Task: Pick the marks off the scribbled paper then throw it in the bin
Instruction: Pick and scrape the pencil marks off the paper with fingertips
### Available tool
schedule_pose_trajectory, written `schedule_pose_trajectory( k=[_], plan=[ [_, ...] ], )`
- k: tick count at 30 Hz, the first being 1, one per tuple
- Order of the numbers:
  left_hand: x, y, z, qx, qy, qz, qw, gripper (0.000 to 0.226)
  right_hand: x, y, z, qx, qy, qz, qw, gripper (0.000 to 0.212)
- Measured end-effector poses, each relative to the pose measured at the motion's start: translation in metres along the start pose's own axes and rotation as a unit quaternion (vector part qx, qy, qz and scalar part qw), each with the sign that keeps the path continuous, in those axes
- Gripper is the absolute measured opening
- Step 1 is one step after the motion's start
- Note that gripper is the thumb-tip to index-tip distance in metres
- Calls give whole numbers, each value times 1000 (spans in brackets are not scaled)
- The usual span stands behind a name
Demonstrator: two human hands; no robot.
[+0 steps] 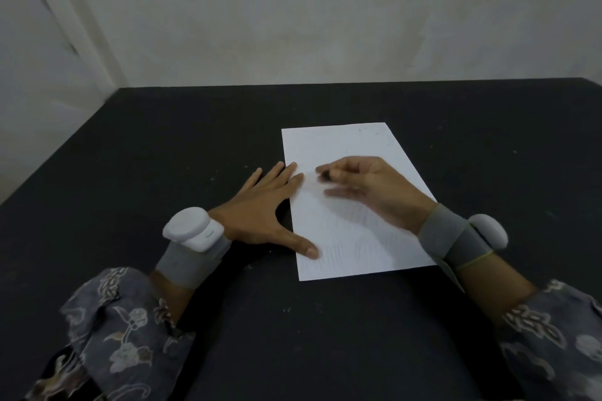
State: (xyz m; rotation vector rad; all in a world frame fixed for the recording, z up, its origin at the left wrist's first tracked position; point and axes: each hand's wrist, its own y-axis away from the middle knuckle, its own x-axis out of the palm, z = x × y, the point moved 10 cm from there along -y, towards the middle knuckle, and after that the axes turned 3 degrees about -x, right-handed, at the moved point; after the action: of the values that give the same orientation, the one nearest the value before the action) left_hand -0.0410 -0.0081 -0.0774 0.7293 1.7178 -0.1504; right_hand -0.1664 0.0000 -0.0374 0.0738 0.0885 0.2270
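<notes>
Paper pinned flat under my left hand, eraser in my right

Paper [355,205], a white sheet with faint pencil scribbles across its lower half, lies flat on the black table [163,146], a little right of the middle and turned slightly so its long sides run away from me. Small dark specks dot its far end.

My left hand [260,208] lies flat on the sheet's left edge. The fingers are straight and spread; the thumb and the tips of two fingers press down on the paper while the palm and the other fingers sit on the table just beside it.

My right hand [368,189] is over the middle of the sheet, blurred. Its thumb and fingers are curled together and pinch a small dark thing that I take for an eraser [325,176], held at or just above the paper's surface; I cannot tell whether it touches.

Each wrist wears a grey band carrying a white rounded device: the left one [192,228] stands up from the back of my wrist, the right one [488,231] sits on the outer side. My sleeves [123,329] are dark grey with a pale floral pattern, pushed back from the wrists.

Pale crumbs are scattered over the table, most of them near the sheet. Beyond the far edge rises a plain whitish wall [325,10].
</notes>
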Motion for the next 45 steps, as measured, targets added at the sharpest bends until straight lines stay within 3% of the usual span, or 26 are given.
schedule_pose_trajectory(
  k=[2,5,8,12,15,18,23,27,32,36,41,45],
  plan=[
    [1,-1,-1,-2,-2,5,1000,144,-14,3,7,-22,-41,-26,999,17],
    [2,-1,0,-3,4,5,1000,143,8,19,7,0,-24,72,997,14],
    [2,-1,0,-2,-3,5,1000,141,24,30,-3,-5,173,120,978,9],
    [6,-1,-1,-5,-10,20,1000,141,41,31,7,-105,394,95,908,9],
    [5,-2,1,-6,-13,24,1000,140,39,18,18,-140,483,56,863,12],
    [3,-3,2,-7,-17,20,1000,140,29,9,23,-131,496,20,858,14],
    [4,-3,2,-7,-10,22,1000,140,51,24,19,-133,512,96,843,11],
    [4,-5,3,-10,-25,19,999,141,29,9,23,-116,509,28,852,12],
    [4,-2,1,-9,-16,23,1000,136,57,29,16,-112,504,133,846,11],
    [4,-4,1,-11,-21,25,999,141,29,8,22,-112,508,39,853,11],
    [4,-1,0,-11,-7,30,999,137,52,26,15,-110,489,123,857,11],
    [5,-3,2,-19,-19,37,999,143,20,4,24,-122,491,22,862,11]
  ],
)
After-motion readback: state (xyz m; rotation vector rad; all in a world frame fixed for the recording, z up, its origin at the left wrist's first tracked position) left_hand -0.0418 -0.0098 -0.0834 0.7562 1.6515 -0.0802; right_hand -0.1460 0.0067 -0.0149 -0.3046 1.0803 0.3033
